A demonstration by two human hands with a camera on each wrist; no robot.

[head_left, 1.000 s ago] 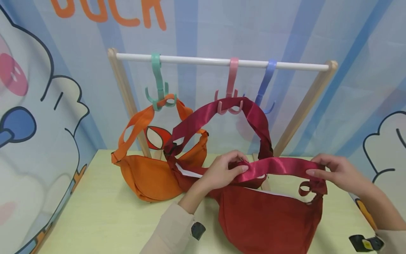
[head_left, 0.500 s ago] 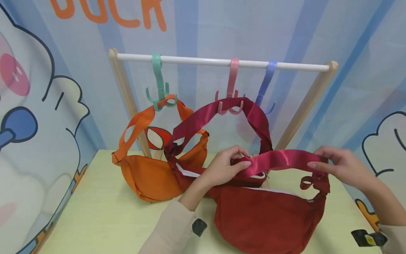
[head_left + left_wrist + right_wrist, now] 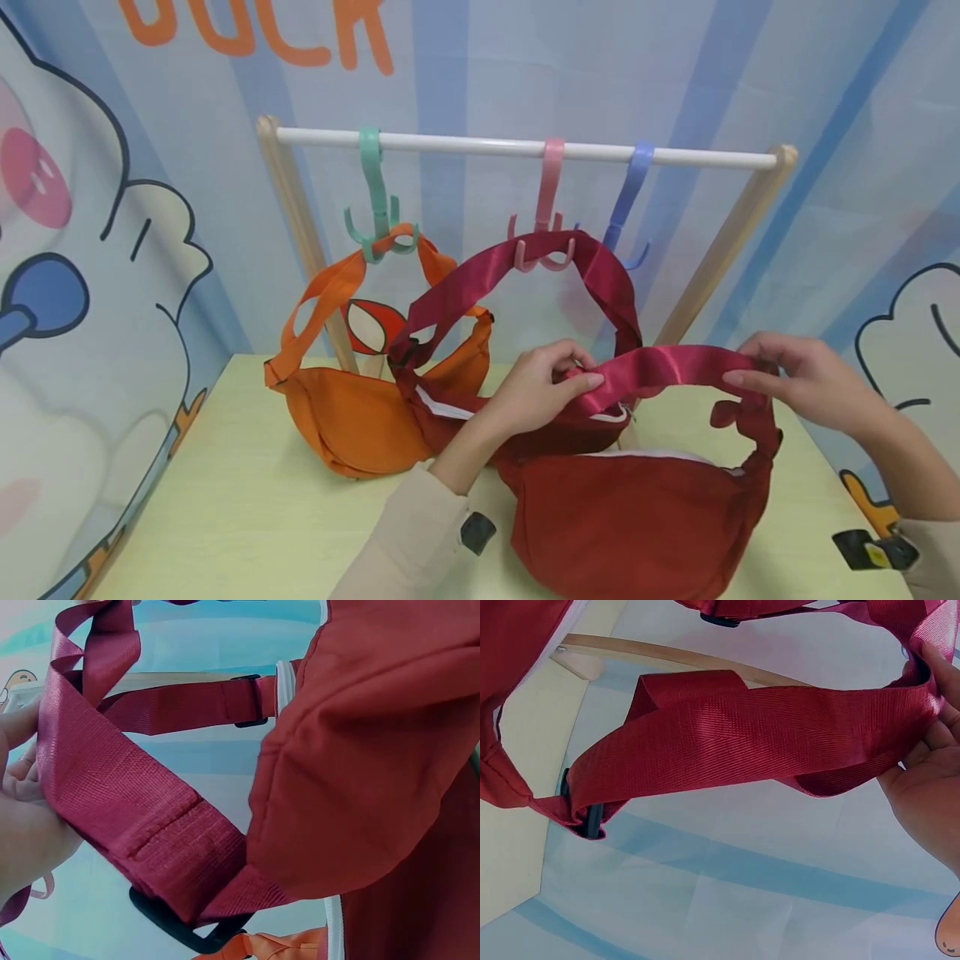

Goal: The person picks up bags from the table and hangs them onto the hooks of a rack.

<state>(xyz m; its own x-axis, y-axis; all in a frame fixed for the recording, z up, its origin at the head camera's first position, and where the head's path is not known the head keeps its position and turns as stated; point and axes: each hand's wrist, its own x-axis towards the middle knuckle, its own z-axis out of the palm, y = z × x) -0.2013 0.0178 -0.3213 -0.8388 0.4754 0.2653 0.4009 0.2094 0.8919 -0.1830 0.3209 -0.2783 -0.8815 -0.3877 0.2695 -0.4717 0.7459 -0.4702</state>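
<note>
Both hands hold the shiny dark-red strap (image 3: pixel 667 369) of a red bag (image 3: pixel 637 517) low in front. My left hand (image 3: pixel 542 387) pinches the strap's left part between thumb and fingers. At the strap's right end, my right hand (image 3: pixel 810 383) pinches it the same way. Near that end a loose fold of strap curls, and the right wrist view shows a black buckle (image 3: pixel 594 819). In the left wrist view another black buckle (image 3: pixel 191 922) joins strap to bag. Behind, a second dark-red bag (image 3: pixel 442 425) hangs by its strap from a pink hook (image 3: pixel 551 192).
A white rail (image 3: pixel 465 146) on wooden posts spans the back. An orange bag (image 3: pixel 360 421) hangs from a green hook (image 3: pixel 375 183) at left. A blue hook (image 3: pixel 628 192) hangs right of the pink one. Everything stands over a pale table (image 3: pixel 225 500).
Both hands have risen slightly, lifting the strap higher with them. The front bag has shifted a little leftward, then settled. The hanging bags look unchanged.
</note>
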